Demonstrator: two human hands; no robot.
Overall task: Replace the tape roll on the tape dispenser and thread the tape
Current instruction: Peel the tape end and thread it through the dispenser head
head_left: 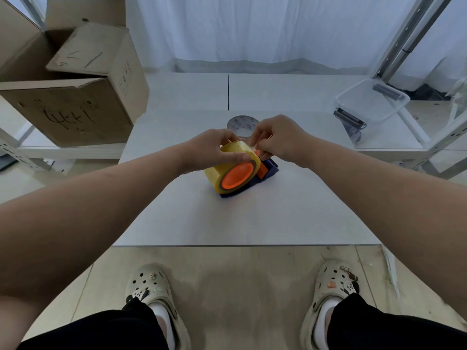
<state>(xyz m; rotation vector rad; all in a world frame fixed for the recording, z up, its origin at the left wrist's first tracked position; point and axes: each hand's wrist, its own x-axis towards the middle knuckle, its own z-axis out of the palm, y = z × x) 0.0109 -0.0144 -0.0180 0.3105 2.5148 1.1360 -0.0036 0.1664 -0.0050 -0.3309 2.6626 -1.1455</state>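
A dark blue tape dispenser (pixel 267 173) with an orange hub (pixel 237 176) rests on the white table (pixel 227 218). A yellowish clear tape roll (pixel 217 179) sits on the hub. My left hand (pixel 214 150) grips the roll from the top left, thumb across its outer face. My right hand (pixel 275 140) pinches the loose tape end at the roll's top right, just above the dispenser's orange front part. A second tape roll (pixel 241 123), greyish with printed core, lies flat on the table just behind my hands, partly hidden by them.
Open cardboard boxes (pixel 68 97) are stacked on the shelf at the left. A clear plastic bin (pixel 371 102) with dark latches sits at the back right. Metal shelf frames (pixel 439 140) flank the table. My feet in clogs stand below the table's front edge.
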